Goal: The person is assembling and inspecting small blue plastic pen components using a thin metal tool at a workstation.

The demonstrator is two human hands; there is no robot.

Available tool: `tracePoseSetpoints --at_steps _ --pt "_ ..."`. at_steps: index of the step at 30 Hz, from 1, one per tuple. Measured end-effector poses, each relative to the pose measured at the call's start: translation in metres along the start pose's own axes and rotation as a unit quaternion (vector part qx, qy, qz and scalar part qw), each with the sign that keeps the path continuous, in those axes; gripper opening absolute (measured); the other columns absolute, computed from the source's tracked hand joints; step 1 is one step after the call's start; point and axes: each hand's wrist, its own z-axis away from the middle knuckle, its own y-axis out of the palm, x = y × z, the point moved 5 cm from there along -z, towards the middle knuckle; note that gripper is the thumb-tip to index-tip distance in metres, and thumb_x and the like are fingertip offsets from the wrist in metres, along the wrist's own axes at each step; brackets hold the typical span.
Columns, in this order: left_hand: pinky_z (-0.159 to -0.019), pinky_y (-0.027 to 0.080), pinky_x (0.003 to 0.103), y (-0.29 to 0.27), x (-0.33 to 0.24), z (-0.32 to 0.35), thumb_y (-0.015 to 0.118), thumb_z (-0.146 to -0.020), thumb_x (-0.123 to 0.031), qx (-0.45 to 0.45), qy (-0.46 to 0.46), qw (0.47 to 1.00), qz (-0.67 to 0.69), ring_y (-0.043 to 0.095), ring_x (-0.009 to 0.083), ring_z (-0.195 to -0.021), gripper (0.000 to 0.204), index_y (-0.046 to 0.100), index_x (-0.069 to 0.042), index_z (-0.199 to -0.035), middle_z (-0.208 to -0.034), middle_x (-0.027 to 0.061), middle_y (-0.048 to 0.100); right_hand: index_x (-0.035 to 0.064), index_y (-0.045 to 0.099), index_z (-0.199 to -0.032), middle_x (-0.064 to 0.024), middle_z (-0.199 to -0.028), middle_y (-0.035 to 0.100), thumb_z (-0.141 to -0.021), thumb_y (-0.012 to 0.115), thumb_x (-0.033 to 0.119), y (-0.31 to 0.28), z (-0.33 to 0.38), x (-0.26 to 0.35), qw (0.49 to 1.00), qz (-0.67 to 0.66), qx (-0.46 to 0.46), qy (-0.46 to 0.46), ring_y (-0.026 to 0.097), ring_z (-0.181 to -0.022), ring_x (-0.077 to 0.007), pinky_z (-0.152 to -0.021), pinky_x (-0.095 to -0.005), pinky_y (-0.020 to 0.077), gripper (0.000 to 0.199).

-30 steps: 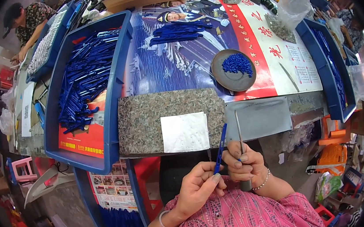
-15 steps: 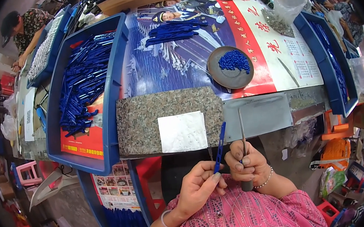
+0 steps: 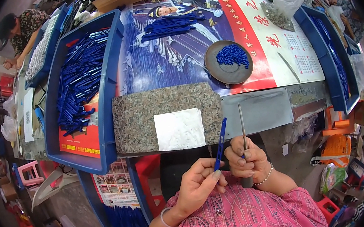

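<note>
- The granite slab (image 3: pixel 148 134) lies along the near edge of the surface (image 3: pixel 306 93); both hands are on the person's side of it, near its right corner.
- The left hand (image 3: pixel 202 180) has its thumb and fingers clamped on the lower end of a slotted blue strip (image 3: pixel 221 145), which tilts a little to the right, its top reaching up by the right end of the slab.
- The right hand (image 3: pixel 247 160), right of the slab's corner, has its fingers closed around a thin metal tool (image 3: pixel 242 127), which stands nearly upright, its dark grip showing below the hand.
- A small blue bit (image 3: pixel 243 156) shows between the right fingers; its exact shape is too small to tell.
- The strip and the tool are near each other, apart at their upper ends.
- A white square sheet (image 3: pixel 179 131) rests on the slab.
- A flat grey plate (image 3: pixel 261 109) lies just right of the slab.
- Beyond the slab, a poster (image 3: pixel 143 80) covers the surface, carrying a pile of blue strips (image 3: pixel 170 25) and, to the slab's far right, a round dish (image 3: pixel 230 77) with tiny blue pieces (image 3: pixel 232 56).
- Left of the slab stands a large blue tray (image 3: pixel 109 130), with many loose blue strips (image 3: pixel 82 70) heaped inside.
- Well to the slab's right is another blue tray (image 3: pixel 352 102).
</note>
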Motion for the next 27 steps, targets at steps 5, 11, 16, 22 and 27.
tracePoseSetpoints --at_steps 5,11,16,22,27 --pt "-0.059 0.049 0.024 0.001 -0.001 0.0 0.043 -0.09 -0.003 0.0 -0.002 1.0 -0.004 0.057 0.0137 -0.062 0.021 0.044 0.005 -0.109 -0.075 0.0116 0.059 -0.0019 0.053 -0.085 -0.014 -0.076 0.051 -0.078 0.058 0.002 -0.003 0.0 0.0 1.0 0.006 -0.002 0.004 0.033 -0.039 -0.0051 -0.033 -0.0189 0.0314 0.009" --pt "-0.059 0.048 0.024 0.0 0.0 0.0 0.043 -0.089 -0.002 0.0 0.001 1.0 -0.004 0.057 0.0136 -0.061 0.021 0.044 0.005 -0.109 -0.075 0.0116 0.059 -0.0021 0.052 -0.085 -0.0146 -0.077 0.052 -0.077 0.057 0.0 -0.002 0.0 -0.001 1.0 -0.02 0.013 0.005 0.033 -0.039 -0.0051 -0.033 -0.0188 0.0317 0.009" --pt "-0.057 0.048 0.024 0.0 -0.001 0.001 0.043 -0.09 -0.002 0.0 0.004 1.0 -0.001 0.057 0.0134 -0.06 0.021 0.044 0.005 -0.109 -0.074 0.0116 0.059 -0.0023 0.051 -0.083 -0.015 -0.077 0.051 -0.078 0.057 0.0 -0.002 0.0 -0.001 1.0 -0.02 0.003 -0.001 0.033 -0.039 -0.0052 -0.032 -0.0192 0.0307 0.008" --pt "-0.064 0.052 0.026 -0.004 0.0 0.001 0.042 -0.09 0.0 -0.008 -0.014 1.0 0.023 0.061 0.0169 -0.068 0.025 0.041 0.005 -0.114 -0.085 0.0141 0.06 -0.0031 0.052 -0.081 -0.0142 -0.081 0.054 -0.074 0.057 -0.006 0.022 0.003 0.005 0.883 0.441 -0.143 -0.069 0.046 -0.045 -0.01 -0.038 -0.021 0.0359 0.009" --pt "-0.074 0.053 0.029 -0.004 0.0 0.0 0.042 -0.089 0.003 -0.011 -0.001 1.0 0.023 0.062 0.0201 -0.084 0.029 0.04 0.006 -0.117 -0.099 0.0153 0.059 0.0001 0.053 -0.086 -0.0095 -0.083 0.058 -0.075 0.058 -0.007 0.036 0.007 0.003 0.663 0.721 -0.055 -0.191 0.055 -0.07 -0.0107 -0.058 -0.0221 0.0435 0.014"
